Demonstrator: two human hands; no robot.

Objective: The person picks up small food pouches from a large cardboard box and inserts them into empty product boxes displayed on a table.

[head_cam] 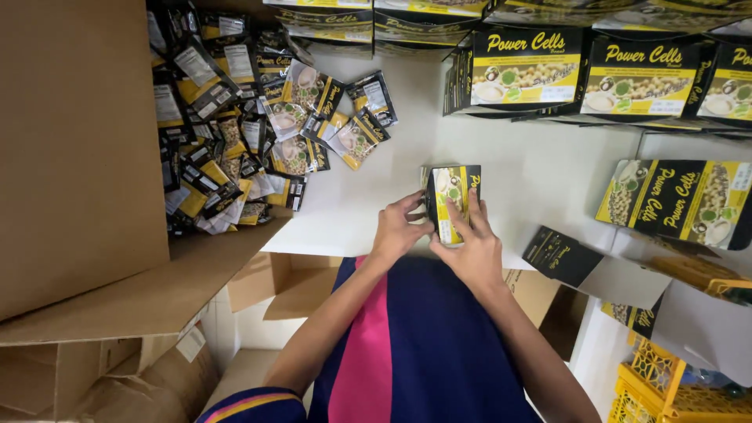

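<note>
A small black-and-yellow carton box (451,197) rests on the white table (533,164) near its front edge. My left hand (398,229) grips the box's left side, and my right hand (470,249) lies over its front and right side with fingers spread on top. To the far left, a heap of several black-and-yellow sachets (235,117) spreads across the table, a little beyond my left hand. My lap in blue and pink cloth shows below the table edge.
Rows of filled black-and-yellow boxes (595,70) stand along the back. One box (677,200) lies flat at right, with flattened cartons (564,254) near the edge. Large brown cardboard boxes (78,157) sit at left, and a yellow plastic crate (666,384) at bottom right.
</note>
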